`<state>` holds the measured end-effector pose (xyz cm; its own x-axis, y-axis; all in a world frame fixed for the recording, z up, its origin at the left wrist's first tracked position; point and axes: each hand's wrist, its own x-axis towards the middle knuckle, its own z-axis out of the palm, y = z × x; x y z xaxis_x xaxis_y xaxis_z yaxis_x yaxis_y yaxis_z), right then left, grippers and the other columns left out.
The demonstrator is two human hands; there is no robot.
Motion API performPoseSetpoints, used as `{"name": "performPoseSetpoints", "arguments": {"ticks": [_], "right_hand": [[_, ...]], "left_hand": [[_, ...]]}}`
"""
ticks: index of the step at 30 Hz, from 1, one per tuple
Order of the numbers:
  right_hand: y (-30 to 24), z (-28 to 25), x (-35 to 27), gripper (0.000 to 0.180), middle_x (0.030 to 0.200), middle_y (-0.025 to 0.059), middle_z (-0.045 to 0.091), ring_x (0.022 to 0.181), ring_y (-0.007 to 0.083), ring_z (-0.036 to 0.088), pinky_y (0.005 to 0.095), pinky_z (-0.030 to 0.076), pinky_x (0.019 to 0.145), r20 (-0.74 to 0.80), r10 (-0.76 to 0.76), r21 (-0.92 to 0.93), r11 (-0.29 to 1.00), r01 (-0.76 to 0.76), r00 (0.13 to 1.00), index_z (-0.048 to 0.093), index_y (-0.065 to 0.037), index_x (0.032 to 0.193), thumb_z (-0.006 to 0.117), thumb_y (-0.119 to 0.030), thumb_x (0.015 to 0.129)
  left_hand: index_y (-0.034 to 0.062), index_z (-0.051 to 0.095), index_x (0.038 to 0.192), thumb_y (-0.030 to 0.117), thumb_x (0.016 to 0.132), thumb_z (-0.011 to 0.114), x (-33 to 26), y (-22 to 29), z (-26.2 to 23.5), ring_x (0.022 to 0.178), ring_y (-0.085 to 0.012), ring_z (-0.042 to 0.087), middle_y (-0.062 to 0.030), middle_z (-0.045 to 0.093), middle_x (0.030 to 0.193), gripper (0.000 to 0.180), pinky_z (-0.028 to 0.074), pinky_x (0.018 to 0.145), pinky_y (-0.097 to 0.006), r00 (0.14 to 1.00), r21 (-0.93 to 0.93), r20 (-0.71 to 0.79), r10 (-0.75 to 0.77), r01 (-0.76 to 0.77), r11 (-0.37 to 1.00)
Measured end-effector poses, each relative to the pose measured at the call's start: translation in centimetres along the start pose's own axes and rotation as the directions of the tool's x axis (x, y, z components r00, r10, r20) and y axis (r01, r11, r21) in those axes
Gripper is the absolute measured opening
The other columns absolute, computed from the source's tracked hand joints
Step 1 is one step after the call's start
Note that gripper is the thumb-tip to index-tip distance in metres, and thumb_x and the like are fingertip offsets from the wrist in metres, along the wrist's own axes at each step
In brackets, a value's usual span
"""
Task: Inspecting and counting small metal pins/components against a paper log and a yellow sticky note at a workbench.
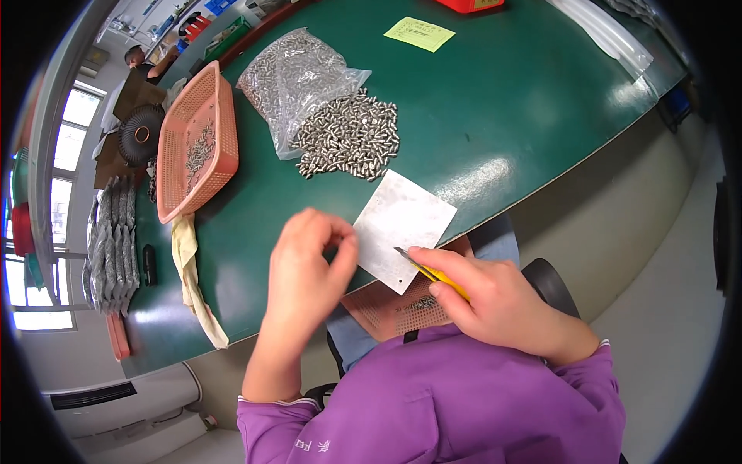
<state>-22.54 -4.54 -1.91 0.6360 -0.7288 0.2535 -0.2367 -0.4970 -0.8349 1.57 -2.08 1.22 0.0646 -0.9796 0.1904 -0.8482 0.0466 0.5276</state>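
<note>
My right hand (495, 298) grips a yellow utility knife (442, 279), its blade pointing left over the lower part of a white sheet (408, 220). At the sheet's left edge is my left hand (309, 251), thumb and fingers curled together in a pinch; whatever they hold, if anything, is hidden. A small dark speck lies near the sheet's bottom corner. Beyond the sheet, a heap of small metal pins (352, 135) spills from a clear plastic bag (297, 77) full of the same pieces. Below the sheet, at my lap, a pink basket (379, 309) holds several metal pieces.
A pink basket (226, 139) with some metal pieces stands tilted at the left, beside a cream cloth (188, 267). Packed bags (114, 247) stand at the far left. A yellow paper (420, 34) lies on the green table (510, 100). Another person (151, 63) works in the background.
</note>
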Motion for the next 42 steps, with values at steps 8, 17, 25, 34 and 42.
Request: {"name": "performPoseSetpoints", "arguments": {"ticks": [8,17,25,34,42], "right_hand": [[-0.4,1.3,0.8,0.037,0.079,0.0116,0.07,0.071,0.0306,0.07,0.0431,0.055,0.064,0.079,-0.023,-0.09,0.995,0.03,0.997,0.06,-0.003,0.128,0.063,-0.007,0.091],[-0.2,1.1,1.0,0.044,0.081,0.0108,0.07,0.072,0.0282,0.07,0.04,0.056,0.064,0.151,-0.008,-0.132,0.991,0.028,0.988,0.06,-0.007,0.134,0.065,-0.005,0.09],[-1.0,0.1,1.9,0.046,0.08,0.0101,0.069,0.07,0.0285,0.069,0.039,0.056,0.063,0.23,-0.023,-0.229,0.97,0.077,0.973,0.062,-0.008,0.133,0.065,-0.004,0.087],[-0.7,-0.1,1.6,0.039,0.091,0.0143,0.072,0.077,0.0296,0.072,0.039,0.058,0.066,0.114,0.005,-0.067,0.998,0.003,0.993,0.061,-0.003,0.128,0.063,-0.007,0.09],[-0.2,-1.0,-0.2,0.044,0.102,0.0146,0.074,0.076,0.0311,0.071,0.04,0.056,0.065,-0.032,-0.023,0.002,1.0,0.023,0.999,0.06,-0.008,0.134,0.065,-0.005,0.091]], "left_hand": [[0.0019,0.061,0.081,-0.002,0.078,0.074,-2.9,0.5,2.2,0.074,-0.0242,0.06,-0.0078,0.059,0.078,0.014,0.05,0.066,-0.034,1.0,-0.039,0.004,0.027,-0.027,0.999],[0.0013,0.06,0.08,-0.005,0.077,0.074,-3.0,0.3,2.3,0.073,-0.0246,0.059,-0.0083,0.059,0.077,0.015,0.049,0.064,-0.035,0.999,-0.068,-0.019,0.042,-0.043,0.997],[0.0019,0.06,0.08,-0.005,0.077,0.073,-2.7,0.5,2.1,0.074,-0.0258,0.058,-0.0082,0.059,0.077,0.015,0.048,0.065,-0.036,0.999,-0.073,-0.001,0.047,-0.047,0.996],[0.0054,0.067,0.088,0.004,0.081,0.075,-3.8,1.4,0.9,0.083,-0.0306,0.063,-0.0084,0.064,0.084,0.011,0.051,0.073,-0.039,0.971,-0.256,0.2,0.131,-0.077,0.964],[0.002,0.067,0.092,0.005,0.085,0.072,2.1,-4.0,0.1,0.081,-0.0276,0.065,-0.0118,0.064,0.089,0.01,0.053,0.075,-0.038,0.989,0.035,-0.148,-0.015,0.02,0.999]]}}
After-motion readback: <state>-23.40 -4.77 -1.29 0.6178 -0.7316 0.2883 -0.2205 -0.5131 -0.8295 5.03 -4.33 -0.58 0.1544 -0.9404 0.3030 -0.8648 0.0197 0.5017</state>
